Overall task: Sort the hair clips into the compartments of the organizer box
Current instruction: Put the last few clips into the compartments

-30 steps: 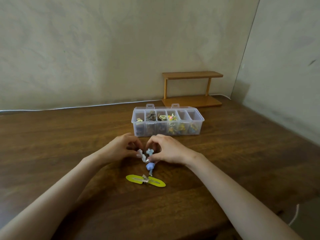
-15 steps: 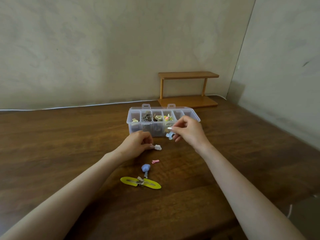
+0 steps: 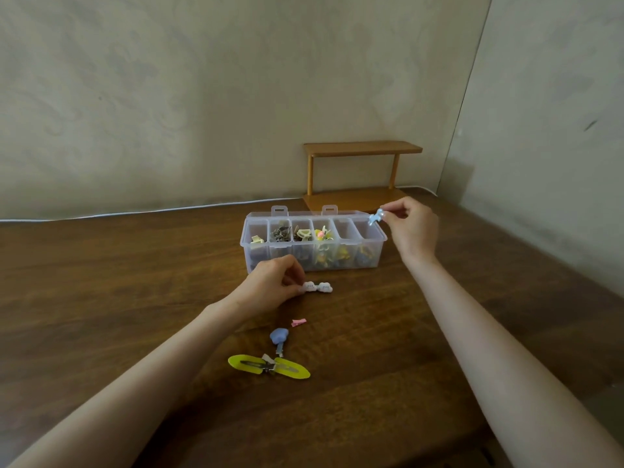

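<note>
Pinched between the thumb and fingertips of the right hand (image 3: 413,228), a small pale-blue clip (image 3: 375,217) is held in the air just above the rightmost compartment of the organizer box (image 3: 314,261); the other fingers of that hand are curled loosely. A white cloud-shaped clip (image 3: 318,287) is gripped at one end by the fingertips of the left hand (image 3: 270,285), which is half closed and lies low over the wooden table (image 3: 101,282), just in front of the box. The box is made of clear plastic, long and narrow, with six compartments in a row and two hinge tabs at its far edge. A cream clip is seen in the leftmost compartment, dark metal clips in the next, beige ones in the third, and yellow and pink ones in the fourth. Nearer the person than the left hand, a tiny pink clip (image 3: 299,322), a lilac clip (image 3: 279,336) and two yellow oval snap clips (image 3: 269,366) lie on the dark grained wood. Beyond the right hand, a small wooden shelf (image 3: 361,148) stands against the wall.
</note>
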Action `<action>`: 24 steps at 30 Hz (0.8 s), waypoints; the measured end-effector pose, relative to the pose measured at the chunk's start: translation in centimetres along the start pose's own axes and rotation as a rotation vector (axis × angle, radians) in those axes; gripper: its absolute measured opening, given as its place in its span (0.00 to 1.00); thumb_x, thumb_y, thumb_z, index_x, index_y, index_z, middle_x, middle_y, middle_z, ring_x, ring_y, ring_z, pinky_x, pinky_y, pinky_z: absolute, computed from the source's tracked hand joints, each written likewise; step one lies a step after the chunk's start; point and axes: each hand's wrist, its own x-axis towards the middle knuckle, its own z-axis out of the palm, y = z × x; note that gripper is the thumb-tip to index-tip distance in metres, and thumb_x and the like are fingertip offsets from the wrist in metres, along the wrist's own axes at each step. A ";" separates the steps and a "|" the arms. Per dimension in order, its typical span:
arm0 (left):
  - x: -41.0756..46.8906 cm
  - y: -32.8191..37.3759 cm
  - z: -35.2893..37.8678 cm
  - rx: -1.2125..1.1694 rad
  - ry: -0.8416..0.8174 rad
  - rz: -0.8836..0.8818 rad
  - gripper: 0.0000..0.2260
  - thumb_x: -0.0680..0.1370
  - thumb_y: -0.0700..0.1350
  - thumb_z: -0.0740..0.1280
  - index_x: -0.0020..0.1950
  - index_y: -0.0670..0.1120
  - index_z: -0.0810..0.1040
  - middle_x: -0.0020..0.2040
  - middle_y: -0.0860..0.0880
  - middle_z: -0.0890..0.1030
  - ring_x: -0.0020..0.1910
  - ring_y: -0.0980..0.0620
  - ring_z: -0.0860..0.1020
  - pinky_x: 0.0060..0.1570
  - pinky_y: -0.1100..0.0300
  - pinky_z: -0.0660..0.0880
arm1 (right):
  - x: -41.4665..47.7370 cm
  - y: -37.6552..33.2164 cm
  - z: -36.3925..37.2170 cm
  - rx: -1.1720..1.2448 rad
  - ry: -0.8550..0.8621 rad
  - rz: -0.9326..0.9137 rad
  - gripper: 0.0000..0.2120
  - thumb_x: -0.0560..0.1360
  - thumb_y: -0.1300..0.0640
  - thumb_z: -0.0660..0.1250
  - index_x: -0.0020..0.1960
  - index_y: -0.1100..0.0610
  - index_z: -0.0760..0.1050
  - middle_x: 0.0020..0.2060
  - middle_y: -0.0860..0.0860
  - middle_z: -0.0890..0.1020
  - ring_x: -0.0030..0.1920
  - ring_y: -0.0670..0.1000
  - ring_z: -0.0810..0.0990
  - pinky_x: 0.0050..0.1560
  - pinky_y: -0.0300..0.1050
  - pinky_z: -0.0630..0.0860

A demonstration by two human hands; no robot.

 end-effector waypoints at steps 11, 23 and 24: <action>-0.2 -0.5 0.6 0.097 0.000 0.085 0.11 0.74 0.42 0.68 0.56 0.49 0.75 0.55 0.51 0.75 0.50 0.56 0.76 0.51 0.61 0.77 | -1.8 0.1 0.4 -0.163 -0.058 -0.169 0.05 0.76 0.57 0.66 0.48 0.57 0.79 0.45 0.52 0.81 0.50 0.52 0.76 0.44 0.39 0.68; 0.0 -0.2 -0.7 0.059 -0.022 0.011 0.09 0.75 0.39 0.66 0.55 0.45 0.75 0.51 0.51 0.78 0.49 0.58 0.76 0.44 0.70 0.73 | -7.3 -2.6 0.7 -0.271 -0.722 -0.326 0.13 0.72 0.45 0.69 0.54 0.49 0.79 0.49 0.46 0.77 0.48 0.43 0.73 0.43 0.37 0.68; 0.0 -0.1 -0.8 0.072 -0.029 0.005 0.08 0.75 0.40 0.67 0.53 0.46 0.74 0.49 0.52 0.77 0.48 0.58 0.75 0.43 0.70 0.72 | -7.4 -2.6 0.9 -0.302 -0.740 -0.335 0.15 0.72 0.44 0.69 0.55 0.50 0.79 0.49 0.46 0.77 0.49 0.45 0.74 0.43 0.38 0.68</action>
